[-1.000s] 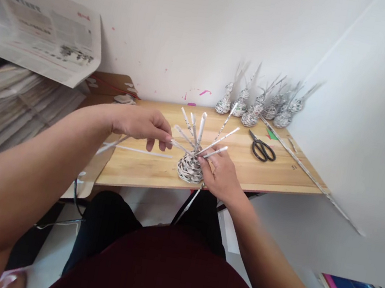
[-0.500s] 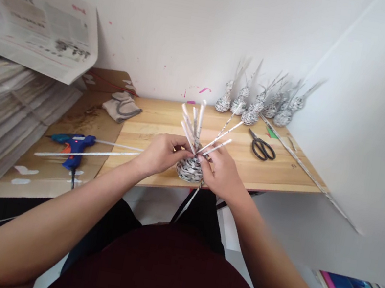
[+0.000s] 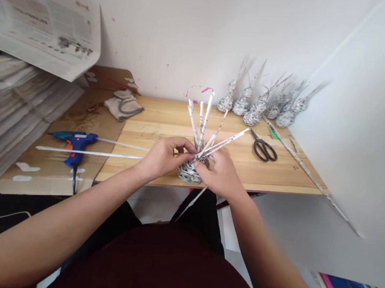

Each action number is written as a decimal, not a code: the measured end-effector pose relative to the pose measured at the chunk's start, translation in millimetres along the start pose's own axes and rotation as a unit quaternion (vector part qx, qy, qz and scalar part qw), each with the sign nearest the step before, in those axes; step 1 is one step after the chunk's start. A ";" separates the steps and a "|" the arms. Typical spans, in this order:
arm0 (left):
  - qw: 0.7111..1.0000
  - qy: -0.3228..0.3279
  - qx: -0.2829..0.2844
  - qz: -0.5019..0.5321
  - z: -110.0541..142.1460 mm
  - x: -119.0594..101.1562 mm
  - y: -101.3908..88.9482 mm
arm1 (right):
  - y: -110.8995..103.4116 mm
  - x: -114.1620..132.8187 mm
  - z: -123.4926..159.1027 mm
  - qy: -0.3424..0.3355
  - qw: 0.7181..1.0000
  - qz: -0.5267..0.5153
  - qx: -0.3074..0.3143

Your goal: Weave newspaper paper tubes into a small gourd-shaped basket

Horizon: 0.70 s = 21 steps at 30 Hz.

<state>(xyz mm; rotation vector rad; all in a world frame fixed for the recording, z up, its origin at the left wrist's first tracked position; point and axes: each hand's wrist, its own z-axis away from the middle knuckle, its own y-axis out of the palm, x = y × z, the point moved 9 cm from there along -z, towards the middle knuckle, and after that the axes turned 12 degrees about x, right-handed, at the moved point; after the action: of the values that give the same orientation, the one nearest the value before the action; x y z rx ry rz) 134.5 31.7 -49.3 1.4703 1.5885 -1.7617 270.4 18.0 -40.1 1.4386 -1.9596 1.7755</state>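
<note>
A small round basket woven from rolled newspaper (image 3: 190,173) sits at the table's front edge between my hands. Several white paper sticks (image 3: 206,121) rise and fan out from its top. My left hand (image 3: 166,156) pinches the weave at the upper left, thumb and fingers closed. Across from it, my right hand (image 3: 220,171) is closed on the upper right side, its thumb pressed near the base of the sticks. One loose paper strip (image 3: 192,202) hangs from the basket toward my lap. Exactly which strips the fingertips grip is hidden.
Black-handled scissors (image 3: 265,149) lie right of the basket. Several woven paper figures (image 3: 254,110) stand by the wall. At left are a blue glue gun (image 3: 78,146) on cardboard, a glove-like cloth (image 3: 124,104) and stacked newspapers (image 3: 7,116). A long paper stick (image 3: 312,185) overhangs the right edge.
The upright sticks have shifted, and those on the right now lean closer together. My right thumb has moved slightly left across the basket's top. The view has shifted slightly.
</note>
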 end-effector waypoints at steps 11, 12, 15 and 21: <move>0.984 -0.035 -0.001 0.175 6.3 17.5 1.7 | -6.6 3.0 6.8 -0.038 0.998 -0.014 -0.053; 0.981 -0.036 -0.007 0.189 7.3 17.7 2.3 | -8.7 4.3 5.0 -0.050 0.998 -0.018 -0.044; 0.982 -0.042 -0.034 0.181 11.0 16.5 4.7 | -13.1 6.9 0.1 -0.073 0.997 -0.014 -0.014; 0.984 -0.054 -0.085 0.149 21.4 12.0 15.3 | -16.1 3.8 10.0 -0.015 0.999 0.014 -0.025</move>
<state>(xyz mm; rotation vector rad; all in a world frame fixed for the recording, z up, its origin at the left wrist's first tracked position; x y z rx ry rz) 132.2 12.5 -70.9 1.4213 1.3478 -1.4729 284.3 10.1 -29.3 1.4377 -2.0338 1.7126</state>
